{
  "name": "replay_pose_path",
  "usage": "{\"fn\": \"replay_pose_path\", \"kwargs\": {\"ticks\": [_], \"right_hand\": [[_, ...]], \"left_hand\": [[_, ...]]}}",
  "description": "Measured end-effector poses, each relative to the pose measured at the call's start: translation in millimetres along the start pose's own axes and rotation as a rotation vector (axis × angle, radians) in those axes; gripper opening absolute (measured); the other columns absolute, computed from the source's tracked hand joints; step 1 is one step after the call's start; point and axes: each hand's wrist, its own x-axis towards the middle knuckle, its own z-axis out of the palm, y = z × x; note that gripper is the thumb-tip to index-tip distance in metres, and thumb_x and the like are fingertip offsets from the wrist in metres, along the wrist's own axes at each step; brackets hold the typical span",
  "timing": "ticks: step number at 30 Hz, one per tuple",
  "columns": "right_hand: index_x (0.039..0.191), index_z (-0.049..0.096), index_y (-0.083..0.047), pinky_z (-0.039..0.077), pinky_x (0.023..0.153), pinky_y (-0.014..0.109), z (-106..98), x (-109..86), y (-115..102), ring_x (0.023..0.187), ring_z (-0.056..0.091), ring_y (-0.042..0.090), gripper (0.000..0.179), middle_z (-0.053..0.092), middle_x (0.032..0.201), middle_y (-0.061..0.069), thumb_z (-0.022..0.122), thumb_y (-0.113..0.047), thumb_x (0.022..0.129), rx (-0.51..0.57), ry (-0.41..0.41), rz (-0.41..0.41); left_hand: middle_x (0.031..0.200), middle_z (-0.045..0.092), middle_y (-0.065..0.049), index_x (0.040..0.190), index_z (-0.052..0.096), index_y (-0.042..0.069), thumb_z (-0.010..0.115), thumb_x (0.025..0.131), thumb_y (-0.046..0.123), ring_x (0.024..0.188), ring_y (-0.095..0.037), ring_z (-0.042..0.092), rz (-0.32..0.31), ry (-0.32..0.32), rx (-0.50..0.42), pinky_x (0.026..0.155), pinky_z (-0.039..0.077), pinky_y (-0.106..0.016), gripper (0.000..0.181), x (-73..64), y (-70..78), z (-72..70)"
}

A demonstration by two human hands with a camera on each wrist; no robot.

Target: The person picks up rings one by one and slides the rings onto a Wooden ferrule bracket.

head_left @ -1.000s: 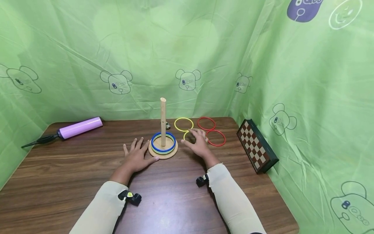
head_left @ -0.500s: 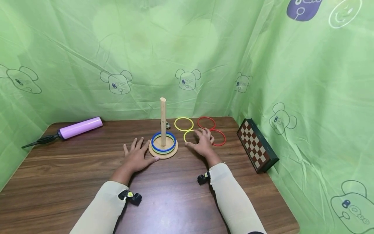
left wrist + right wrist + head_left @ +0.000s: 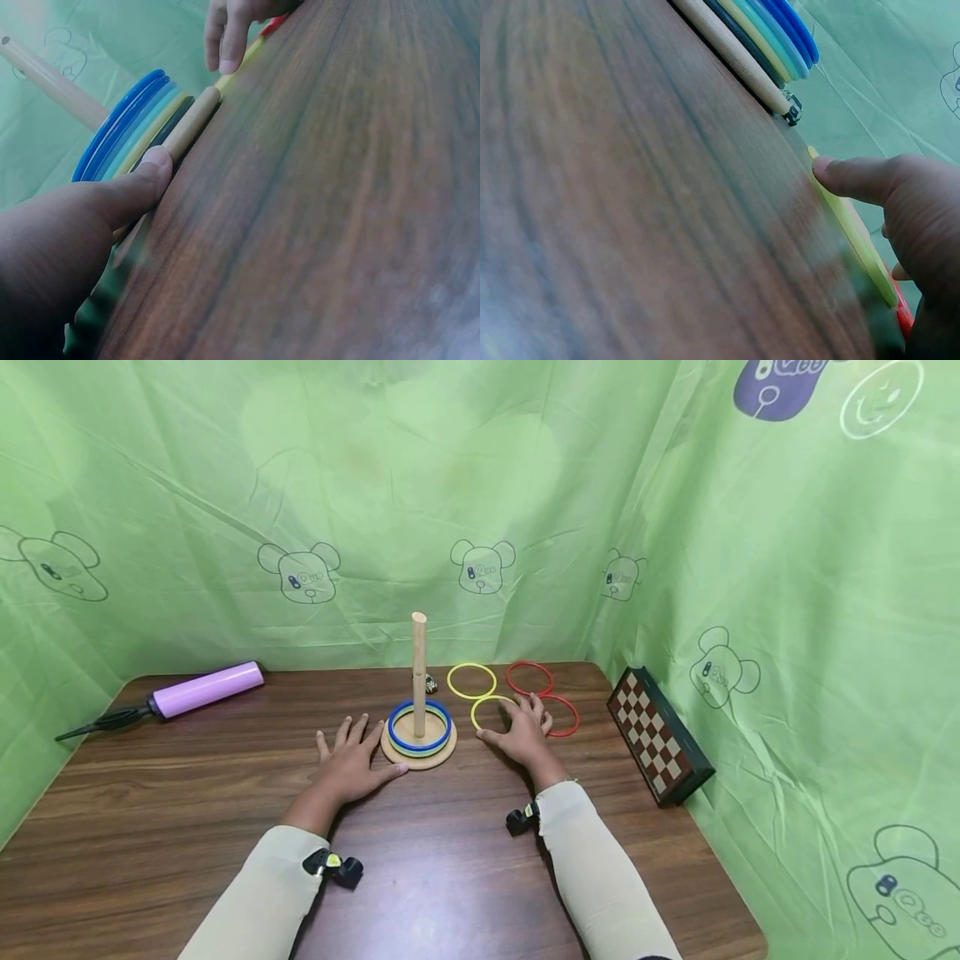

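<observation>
Far L on the tabletop (image 3: 420, 868) lies a purple pump (image 3: 208, 688). Next, left hand (image 3: 347, 770): grip wide, fingers spread, thumb touching the near L edge of the wooden base (image 3: 420, 763), prob. steadying it. Post (image 3: 419, 668) stands upright on it, long axis vert., w/ a ring stack (image 3: 791, 26) round its foot, blue on top. R of that, far yellow ring (image 3: 449, 682) lies flat; just near of it, near yellow ring (image 3: 855, 234), also flat, hole facing up, round so no long axis across it. Right hand (image 3: 521, 737) has a narrowish grip holding that near one, thumb on its near L rim, fingers bent at far R; firmness can't tell. Step in hand looks like picking it up; next move prob. needs a firm pinch & straight lift. Then two red rings (image 3: 577, 717), & far R a checkered box (image 3: 656, 735).
</observation>
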Motion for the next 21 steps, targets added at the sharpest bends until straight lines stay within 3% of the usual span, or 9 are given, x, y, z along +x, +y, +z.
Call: {"fn": "replay_pose_path", "kwargs": {"ticks": [21], "right_hand": [[0.15, 0.066, -0.012, 0.006, 0.127, 0.075, -1.6, -2.7, -2.4, 0.165, 0.017, 0.045, 0.082, 0.046, 0.168, 0.02, 0.089, -0.056, 0.086, 0.006, -0.014, 0.013]], "left_hand": [[0.181, 0.021, -0.026, 0.172, 0.035, 0.014, 0.06, 0.091, 0.087, 0.168, -0.056, 0.009, -0.002, 0.012, 0.006, 0.123, -0.008, -0.088, 0.112, -2.1, 1.2, -1.8]]}}
